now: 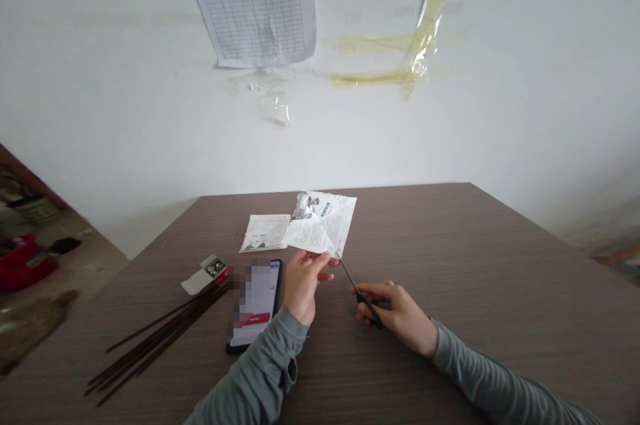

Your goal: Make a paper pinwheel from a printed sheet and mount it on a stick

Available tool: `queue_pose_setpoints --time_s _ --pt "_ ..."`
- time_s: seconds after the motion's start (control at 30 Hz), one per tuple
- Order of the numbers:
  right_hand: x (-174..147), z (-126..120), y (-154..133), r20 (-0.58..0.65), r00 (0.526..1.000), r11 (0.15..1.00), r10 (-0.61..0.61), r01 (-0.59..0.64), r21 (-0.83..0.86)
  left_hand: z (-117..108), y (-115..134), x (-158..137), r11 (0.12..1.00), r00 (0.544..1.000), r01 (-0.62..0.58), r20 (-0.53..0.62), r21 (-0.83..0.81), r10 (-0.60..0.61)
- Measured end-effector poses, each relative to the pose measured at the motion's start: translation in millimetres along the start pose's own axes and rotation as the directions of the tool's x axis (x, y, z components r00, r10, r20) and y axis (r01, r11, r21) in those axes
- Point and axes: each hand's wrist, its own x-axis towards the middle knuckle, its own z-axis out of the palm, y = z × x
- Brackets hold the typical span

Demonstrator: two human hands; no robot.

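paper (326,223); scissors (black-handled) (368,307) at one corner

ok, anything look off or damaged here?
Mainly the white wall: yellowed clear adhesive tape is wrinkled and partly peeling, and the white paper sheet with a printed grid hangs slightly askew, rumpled. The small white printed paper in the left hand looks creased. Nothing looks spilled on the brown wood-grain table.
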Motion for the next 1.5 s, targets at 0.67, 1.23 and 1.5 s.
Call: queue_pose_setpoints --time_s 0.67,1.23,1.5 --pt "-2.0 -2.3 -8.1 -0.032 0.999 0.999 0.025 -0.027 -0.044 0.8 3.8 -3.2 0.999 0.999 0.017 0.034 -0.045 -0.016" --pt "-4.0 -0.4 -15.1 -0.041 0.999 0.997 0.019 -0.022 -0.078 1.7 4.6 -4.7 0.998 0.999 0.029 0.024 -0.051 -0.028" --pt "-4.5 -0.7 -16.6 -0.047 0.999 0.991 0.024 -0.030 -0.131 3.1 5.9 -5.1 0.999 1.000 0.023 0.008 -0.041 -0.023"
